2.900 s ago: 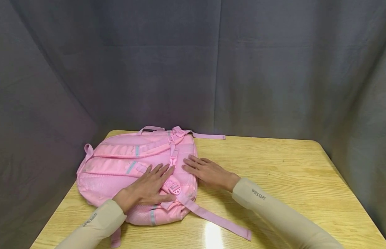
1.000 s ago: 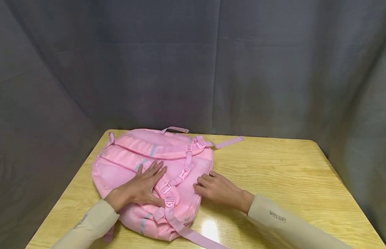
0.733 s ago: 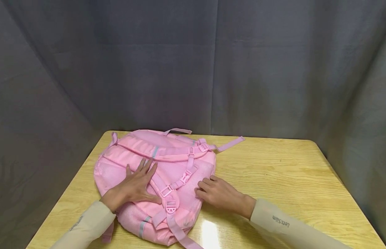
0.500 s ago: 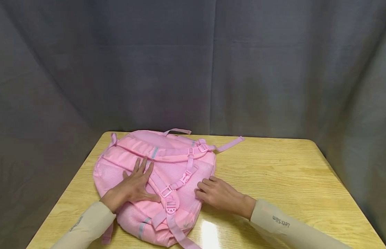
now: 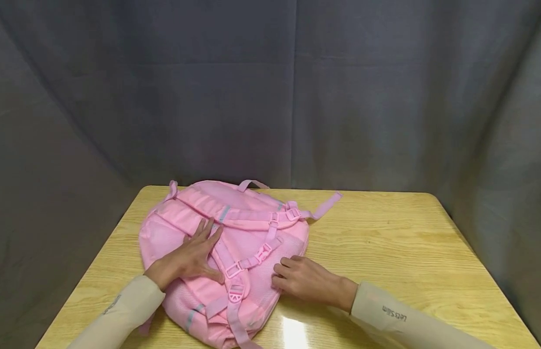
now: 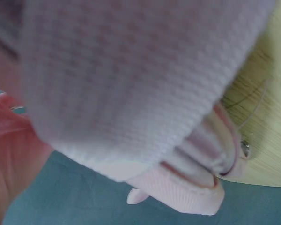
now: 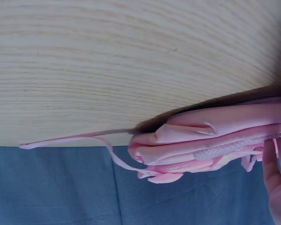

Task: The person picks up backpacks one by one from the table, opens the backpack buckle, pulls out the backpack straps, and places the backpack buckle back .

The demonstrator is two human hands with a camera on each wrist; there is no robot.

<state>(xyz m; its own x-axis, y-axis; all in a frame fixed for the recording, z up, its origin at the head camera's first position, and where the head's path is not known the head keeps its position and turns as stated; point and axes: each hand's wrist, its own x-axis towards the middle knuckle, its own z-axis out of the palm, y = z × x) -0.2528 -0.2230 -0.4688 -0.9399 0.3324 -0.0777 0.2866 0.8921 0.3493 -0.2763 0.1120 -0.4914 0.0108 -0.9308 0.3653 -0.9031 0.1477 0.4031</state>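
A pink backpack lies on the table with its padded shoulder straps and buckles facing up, turned at a slant. My left hand rests on the near strap, its fingers spread and straight. At the bag's right edge, my right hand grips the fabric with curled fingers. Mesh fabric of the backpack fills much of the left wrist view, with part of the left hand at the left. The right wrist view catches the backpack's side and fingers of the right hand at its edge.
The wooden table extends to the right of the bag. A loose strap end sticks out at the bag's far right corner, and another webbing strap hangs toward the near side. Grey curtains enclose the back and sides.
The backpack has moved right and nearer, and has turned clockwise. My right hand went from lying flat on it to gripping its edge; my left hand stays spread on top, slightly farther left.
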